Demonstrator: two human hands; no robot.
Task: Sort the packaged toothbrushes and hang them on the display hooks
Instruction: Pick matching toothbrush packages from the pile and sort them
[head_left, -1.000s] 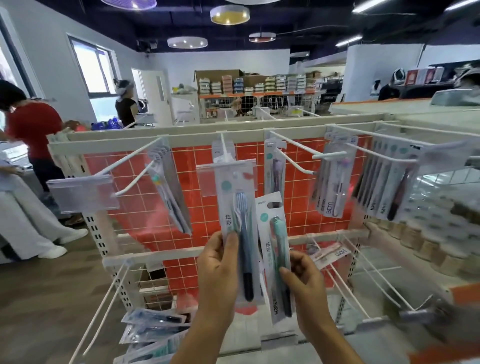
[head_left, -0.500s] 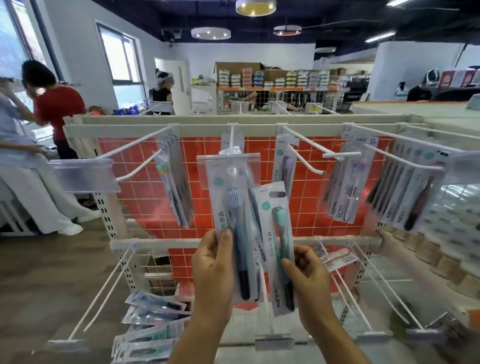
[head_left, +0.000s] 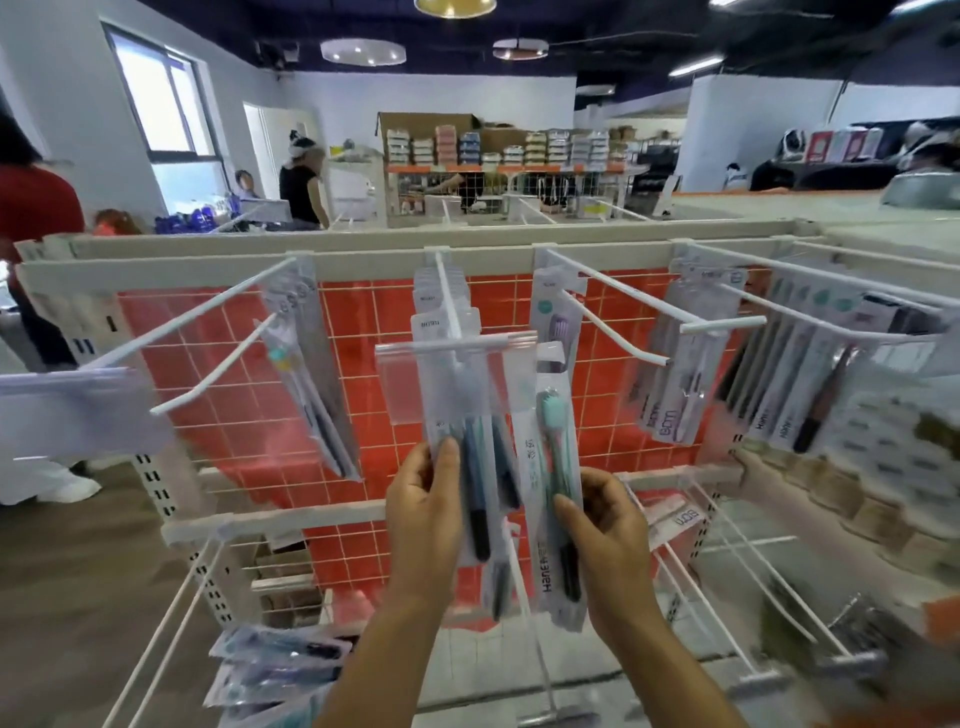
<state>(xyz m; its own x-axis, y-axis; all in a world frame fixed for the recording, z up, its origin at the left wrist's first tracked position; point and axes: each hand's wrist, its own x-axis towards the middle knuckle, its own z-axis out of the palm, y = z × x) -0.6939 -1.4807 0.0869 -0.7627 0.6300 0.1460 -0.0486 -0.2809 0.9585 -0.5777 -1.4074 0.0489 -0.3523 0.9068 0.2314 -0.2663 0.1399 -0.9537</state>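
My left hand (head_left: 423, 512) grips a clear pack with dark blue toothbrushes (head_left: 475, 483), held up against the middle display hook (head_left: 449, 306), behind its clear label holder (head_left: 410, 379). My right hand (head_left: 605, 525) holds a white pack with a teal toothbrush (head_left: 556, 467) just to the right of it. More packs hang at the back of the middle hook. A loose pile of packaged toothbrushes (head_left: 275, 670) lies at the lower left, below the rack.
Other white hooks stick out toward me: a bare-tipped pair at left (head_left: 208, 358) and right (head_left: 623, 312), and full ones at far right (head_left: 810, 395). Lower hooks (head_left: 769, 597) project at knee height. Several people stand at the left and behind the rack (head_left: 301, 182).
Both hands have risen with their packs toward the middle hook, and the view has moved closer to the rack. The left pack now sits higher behind the label holder.
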